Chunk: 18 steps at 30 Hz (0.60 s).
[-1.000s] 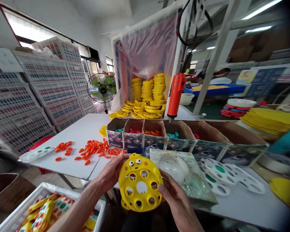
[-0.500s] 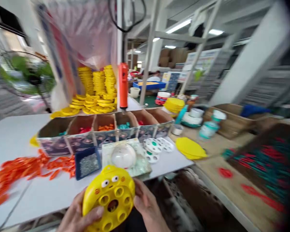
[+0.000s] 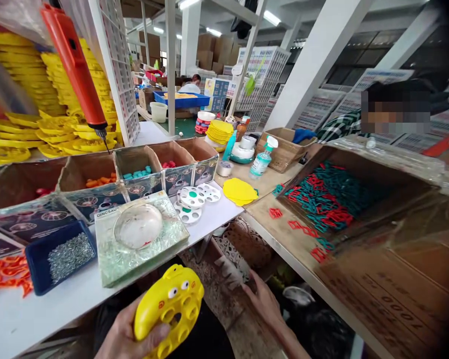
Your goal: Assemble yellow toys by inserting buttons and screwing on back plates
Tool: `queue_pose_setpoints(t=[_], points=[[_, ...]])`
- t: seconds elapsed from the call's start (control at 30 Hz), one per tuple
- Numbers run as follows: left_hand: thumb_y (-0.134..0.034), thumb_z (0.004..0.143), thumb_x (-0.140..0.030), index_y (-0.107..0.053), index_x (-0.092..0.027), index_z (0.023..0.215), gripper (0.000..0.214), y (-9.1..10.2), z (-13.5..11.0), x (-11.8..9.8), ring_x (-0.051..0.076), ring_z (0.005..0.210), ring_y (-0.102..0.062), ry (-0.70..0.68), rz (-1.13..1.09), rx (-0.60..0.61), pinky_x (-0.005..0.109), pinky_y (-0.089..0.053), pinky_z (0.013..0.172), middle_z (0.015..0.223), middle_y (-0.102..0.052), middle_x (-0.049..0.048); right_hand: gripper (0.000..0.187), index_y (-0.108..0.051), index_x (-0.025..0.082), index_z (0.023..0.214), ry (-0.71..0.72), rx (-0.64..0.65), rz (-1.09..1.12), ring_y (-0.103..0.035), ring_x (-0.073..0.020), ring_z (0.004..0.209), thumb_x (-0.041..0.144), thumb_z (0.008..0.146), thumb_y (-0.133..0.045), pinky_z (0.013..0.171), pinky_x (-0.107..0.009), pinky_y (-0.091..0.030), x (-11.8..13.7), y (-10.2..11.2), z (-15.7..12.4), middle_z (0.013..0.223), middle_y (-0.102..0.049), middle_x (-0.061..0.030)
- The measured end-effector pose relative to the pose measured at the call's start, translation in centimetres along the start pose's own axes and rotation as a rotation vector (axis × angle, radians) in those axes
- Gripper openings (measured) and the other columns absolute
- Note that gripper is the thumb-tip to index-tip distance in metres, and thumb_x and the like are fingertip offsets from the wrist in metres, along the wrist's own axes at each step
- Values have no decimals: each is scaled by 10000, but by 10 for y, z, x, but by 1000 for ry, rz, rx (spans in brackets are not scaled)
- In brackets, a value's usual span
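Observation:
In my left hand [image 3: 129,326] is a yellow round plastic toy shell [image 3: 168,311] with printed eyes and a ring of sockets around a central hole. The left thumb presses on its front, and the other fingers are hidden behind it. My right hand [image 3: 262,296] is down below table height with its fingers stretched out, apart from the shell. Its fingertips are by the white perforated plastic pieces [image 3: 234,267] in a box under the table. Whether they touch these pieces I cannot tell.
A red electric screwdriver [image 3: 73,65] hangs over divided cardboard bins [image 3: 93,199]. Nearby are a blue tray [image 3: 37,271] of screws, a box with a clear round dish [image 3: 138,227], and white discs [image 3: 190,197]. A carton [image 3: 389,279] of red and green pieces stands right, with a person behind.
My right hand has let go of the yellow toy shell and moved down and right to the box under the table. The view has turned right; my left hand still holds the shell.

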State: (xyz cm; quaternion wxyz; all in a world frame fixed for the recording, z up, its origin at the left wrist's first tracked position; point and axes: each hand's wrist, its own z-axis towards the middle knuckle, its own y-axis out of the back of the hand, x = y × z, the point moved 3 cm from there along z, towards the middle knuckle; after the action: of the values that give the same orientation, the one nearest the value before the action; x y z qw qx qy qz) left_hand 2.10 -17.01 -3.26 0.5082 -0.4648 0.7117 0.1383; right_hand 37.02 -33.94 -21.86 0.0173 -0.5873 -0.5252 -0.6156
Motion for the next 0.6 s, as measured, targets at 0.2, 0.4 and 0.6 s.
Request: queue_pose_setpoints(t=[0.2, 0.4, 0.6], points=[[-904, 700, -436, -688, -184, 1239, 632, -32, 24, 23, 310, 920, -761, 81, -168, 105, 439, -602, 870, 1077, -799, 113, 454, -621, 194, 1318, 68, 85, -49, -540, -313, 1345, 388, 914, -697, 1145, -563, -393, 5, -48, 57, 1437, -593, -122], [-918, 670, -430, -708, -168, 1202, 630, -42, 38, 35, 235, 808, -733, 5, -115, 100, 338, -581, 782, 988, -795, 98, 267, -721, 167, 1063, 62, 50, 7, -704, -239, 1054, 403, 957, -657, 989, -472, -545, 19, -27, 68, 1138, -744, -88], [-866, 717, -306, -692, -160, 1187, 522, -53, 49, 38, 249, 934, -703, -96, -42, 81, 328, -554, 852, 990, -768, 62, 475, -754, 197, 1201, 153, -74, 171, -701, -297, 1148, 532, 879, -654, 955, -368, -589, 102, 53, 0, 1220, -765, -107]])
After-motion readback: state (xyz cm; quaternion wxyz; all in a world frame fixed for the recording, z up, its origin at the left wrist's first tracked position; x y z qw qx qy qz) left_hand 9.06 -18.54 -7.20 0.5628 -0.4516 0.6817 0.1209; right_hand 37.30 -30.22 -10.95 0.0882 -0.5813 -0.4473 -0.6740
